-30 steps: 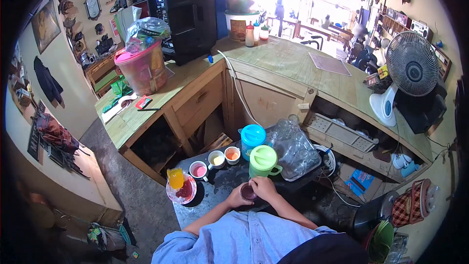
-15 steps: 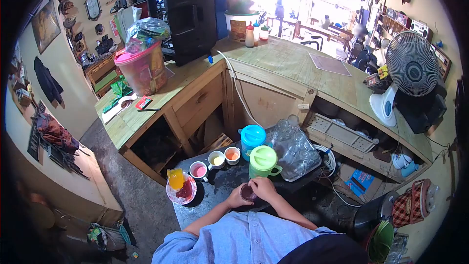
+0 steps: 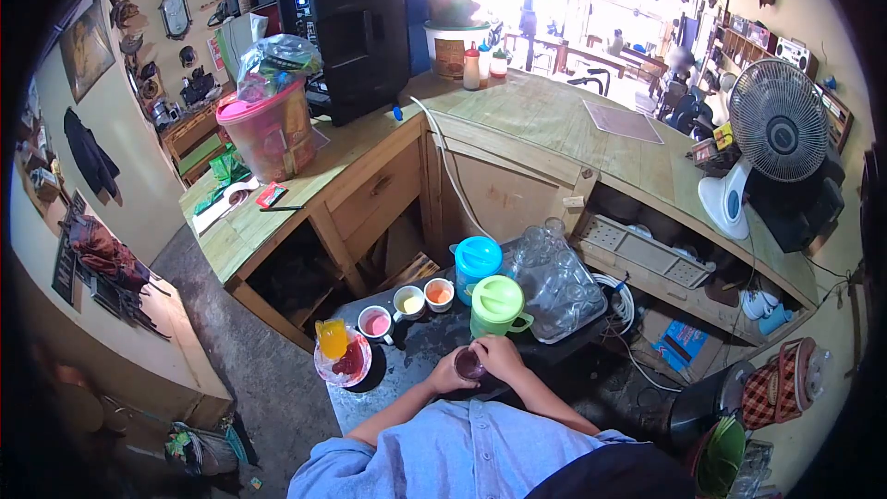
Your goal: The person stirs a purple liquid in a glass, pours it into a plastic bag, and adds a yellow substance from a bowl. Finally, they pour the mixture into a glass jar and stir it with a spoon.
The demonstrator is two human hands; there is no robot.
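The small cup stands upright at 6 o'clock on the dark, wet-looking worktop, close in front of the person's blue-shirted chest. Its long axis is vertical and its round mouth points up at the camera, showing dark red liquid inside. The left hand wraps the cup from 9 o'clock and the right hand from 3 o'clock. Each grip is curled snugly against the cup's wall, fingers meeting round it. What the cup is made of cannot be told.

Just past the cup at 12 o'clock is a translucent green plastic pitcher with a round lid and a side handle. A blue-lidded pitcher stands behind it. At 1 o'clock lies a clear plastic bag of glasses, glossy and crinkled.

At 10 to 11 o'clock three small round cups stand in a row, holding pink, yellow and orange contents. At 9 o'clock a plate carries a glass of orange liquid.

Any writing on these things is too small to read.
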